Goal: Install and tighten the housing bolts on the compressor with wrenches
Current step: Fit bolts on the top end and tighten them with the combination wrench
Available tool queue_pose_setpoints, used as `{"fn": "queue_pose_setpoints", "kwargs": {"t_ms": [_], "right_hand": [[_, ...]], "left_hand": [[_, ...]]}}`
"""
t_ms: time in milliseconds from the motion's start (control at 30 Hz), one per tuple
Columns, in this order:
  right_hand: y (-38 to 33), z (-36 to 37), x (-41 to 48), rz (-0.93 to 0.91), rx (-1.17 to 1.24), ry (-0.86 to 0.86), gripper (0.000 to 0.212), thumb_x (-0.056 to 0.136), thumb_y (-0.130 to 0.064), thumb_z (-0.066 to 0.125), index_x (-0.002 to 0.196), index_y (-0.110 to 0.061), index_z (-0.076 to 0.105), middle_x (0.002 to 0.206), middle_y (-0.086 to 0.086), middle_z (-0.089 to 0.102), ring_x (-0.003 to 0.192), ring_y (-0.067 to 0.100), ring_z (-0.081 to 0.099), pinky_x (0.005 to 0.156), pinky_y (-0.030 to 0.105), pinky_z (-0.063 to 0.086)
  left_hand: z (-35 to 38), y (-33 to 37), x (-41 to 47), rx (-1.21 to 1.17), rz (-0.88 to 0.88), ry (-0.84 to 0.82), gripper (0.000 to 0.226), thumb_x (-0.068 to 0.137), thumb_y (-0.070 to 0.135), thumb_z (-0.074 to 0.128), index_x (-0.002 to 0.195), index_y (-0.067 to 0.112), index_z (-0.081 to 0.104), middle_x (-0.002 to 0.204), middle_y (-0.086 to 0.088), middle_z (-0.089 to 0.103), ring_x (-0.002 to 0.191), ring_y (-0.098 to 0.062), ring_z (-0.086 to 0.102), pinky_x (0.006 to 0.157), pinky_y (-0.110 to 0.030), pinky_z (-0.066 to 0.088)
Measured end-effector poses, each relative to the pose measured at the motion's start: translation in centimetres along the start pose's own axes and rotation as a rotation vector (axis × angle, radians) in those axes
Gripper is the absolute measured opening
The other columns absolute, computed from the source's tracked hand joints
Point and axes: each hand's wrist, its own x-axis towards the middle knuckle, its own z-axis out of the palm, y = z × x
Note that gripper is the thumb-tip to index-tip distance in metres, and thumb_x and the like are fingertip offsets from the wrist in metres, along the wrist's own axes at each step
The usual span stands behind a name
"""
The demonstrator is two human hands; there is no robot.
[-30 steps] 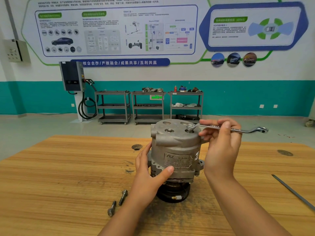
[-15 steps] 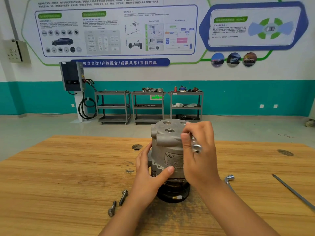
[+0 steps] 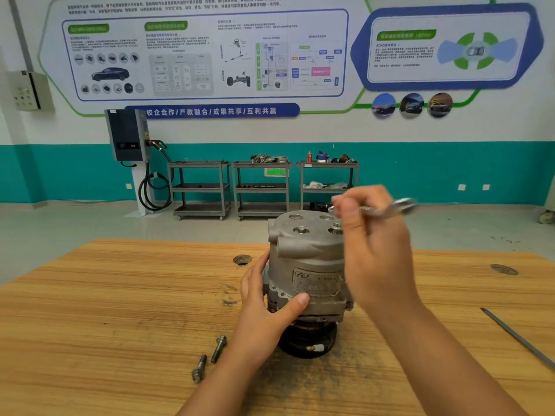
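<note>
A silver compressor stands upright near the middle of a wooden table in a training workshop. The person's left hand grips its lower body, thumb pressed across the front just under the label, fingers curled round the far side. The right hand pinches a wrench, held roughly level above the compressor's top face; the tool is blurred, and its near end sits just above a bolt standing in a hole at the top's right edge. Whether the two touch cannot be told. Two loose bolts lie side by side on the table near the left wrist. A thin metal strip lies at the table's right edge. Three grey carts line the far wall.
</note>
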Motion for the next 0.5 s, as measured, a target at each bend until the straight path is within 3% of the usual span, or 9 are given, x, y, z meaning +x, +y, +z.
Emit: {"fn": "queue_pose_setpoints", "kwargs": {"t_ms": [100,267,400,500], "right_hand": [[0.8,-1.5,1.4,0.211,0.260,0.123,0.015,0.098,-0.026,0.039,0.088,-0.026,0.050,0.084,-0.005,0.063,0.078,0.008,0.063,0.072,0.021,0.050],[3.4,-2.8,2.3,0.575,0.669,0.201,0.020,0.102,-0.008,0.035,0.089,-0.015,0.048,0.068,0.001,0.069,0.062,0.013,0.064,0.064,0.023,0.053],[4.4,-2.7,1.9,0.696,0.914,0.177,0.021,0.101,-0.004,0.032,0.088,-0.011,0.047,0.068,0.006,0.070,0.060,0.013,0.064,0.060,0.021,0.053],[4.8,-2.6,1.8,0.751,0.971,0.149,0.021,0.101,-0.004,0.031,0.089,-0.010,0.048,0.072,0.008,0.071,0.060,0.014,0.065,0.059,0.022,0.053]], "left_hand": [[0.0,0.1,0.0,-0.001,0.004,0.004,0.071,0.060,0.066,0.068,0.100,0.089,0.014,0.141,0.023,0.023,0.127,-0.003,0.035,0.098,-0.025,0.033],[0.0,0.0,-0.1,-0.014,-0.012,0.006,0.071,0.063,0.062,0.069,0.100,0.089,0.014,0.140,0.025,0.023,0.125,-0.001,0.035,0.093,-0.020,0.032],[0.0,-0.1,0.0,-0.025,-0.017,0.000,0.071,0.063,0.062,0.069,0.103,0.087,0.016,0.133,0.034,0.023,0.118,0.007,0.036,0.086,-0.011,0.031],[0.0,0.0,-0.1,-0.023,-0.022,-0.006,0.072,0.061,0.064,0.069,0.104,0.086,0.016,0.130,0.038,0.022,0.116,0.009,0.035,0.088,-0.012,0.032]]}}
